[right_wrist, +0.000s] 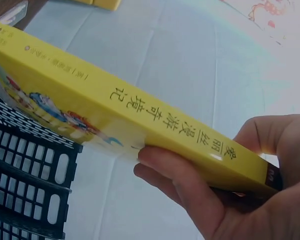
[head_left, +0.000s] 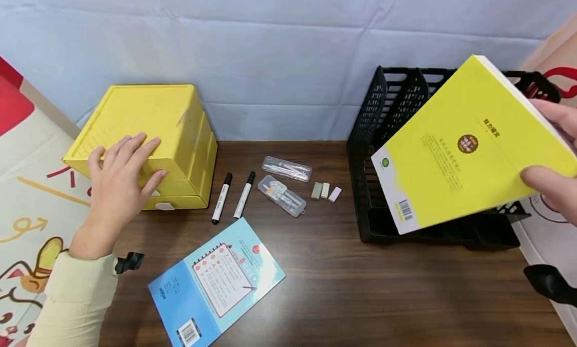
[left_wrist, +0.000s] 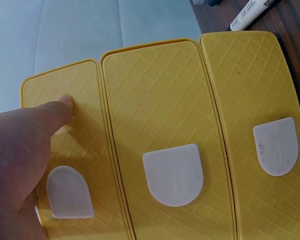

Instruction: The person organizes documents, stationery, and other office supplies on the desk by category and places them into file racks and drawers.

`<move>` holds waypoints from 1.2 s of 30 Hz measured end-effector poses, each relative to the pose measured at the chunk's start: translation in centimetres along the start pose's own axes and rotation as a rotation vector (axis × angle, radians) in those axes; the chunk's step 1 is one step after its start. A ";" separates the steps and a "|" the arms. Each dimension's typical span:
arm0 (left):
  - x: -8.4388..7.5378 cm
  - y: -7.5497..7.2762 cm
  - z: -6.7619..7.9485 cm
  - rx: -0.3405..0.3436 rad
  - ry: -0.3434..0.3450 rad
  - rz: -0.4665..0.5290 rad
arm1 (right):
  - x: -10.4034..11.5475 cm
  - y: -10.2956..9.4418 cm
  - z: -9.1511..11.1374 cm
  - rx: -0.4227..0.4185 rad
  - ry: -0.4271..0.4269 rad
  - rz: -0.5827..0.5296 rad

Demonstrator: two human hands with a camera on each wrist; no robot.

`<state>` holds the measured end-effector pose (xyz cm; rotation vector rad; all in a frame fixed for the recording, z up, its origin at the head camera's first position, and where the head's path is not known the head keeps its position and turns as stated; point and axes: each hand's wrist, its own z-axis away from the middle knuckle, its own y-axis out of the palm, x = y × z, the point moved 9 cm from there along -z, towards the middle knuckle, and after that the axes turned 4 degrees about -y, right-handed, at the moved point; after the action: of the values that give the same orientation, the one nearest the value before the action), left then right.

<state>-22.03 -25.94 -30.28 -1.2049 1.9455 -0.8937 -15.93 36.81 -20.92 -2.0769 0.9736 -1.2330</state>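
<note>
My left hand (head_left: 118,174) rests on the yellow drawer box (head_left: 158,104), fingers on its top and thumb against its front. In the left wrist view the thumb touches the top drawer front (left_wrist: 85,85), one of three with pale tab handles. My right hand (head_left: 552,189) holds a thick yellow book (head_left: 505,156), thumb on its cover and fingers on the other side. The book is tilted in front of the black desk organizer (head_left: 367,187), hiding much of it. The book's spine with dark lettering (right_wrist: 135,105) shows in the right wrist view.
A blue booklet (head_left: 180,282) lies on the wooden table (head_left: 360,297). Behind it are two markers (head_left: 222,199), two clear plastic cases (head_left: 288,169) and small eraser blocks (head_left: 325,190). Something red with loops (head_left: 563,71) sticks out at the organizer's right.
</note>
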 end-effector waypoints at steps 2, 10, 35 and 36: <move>0.0 0.0 0.0 0.001 -0.003 0.003 | 1.2 0.2 -0.8 -0.001 0.014 0.007; 0.2 0.0 0.2 0.008 -0.014 0.003 | 4.4 1.9 -4.4 0.019 0.167 0.051; -0.2 0.0 0.0 -0.018 0.016 -0.008 | 1.9 11.2 -8.2 0.207 0.238 0.069; -0.2 0.0 0.0 -0.015 0.015 -0.008 | 1.8 11.7 -8.2 0.208 0.233 0.065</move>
<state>-21.99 -25.80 -30.22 -1.2185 1.9639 -0.8953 -26.29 27.71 -24.95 -1.7582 0.9599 -1.4987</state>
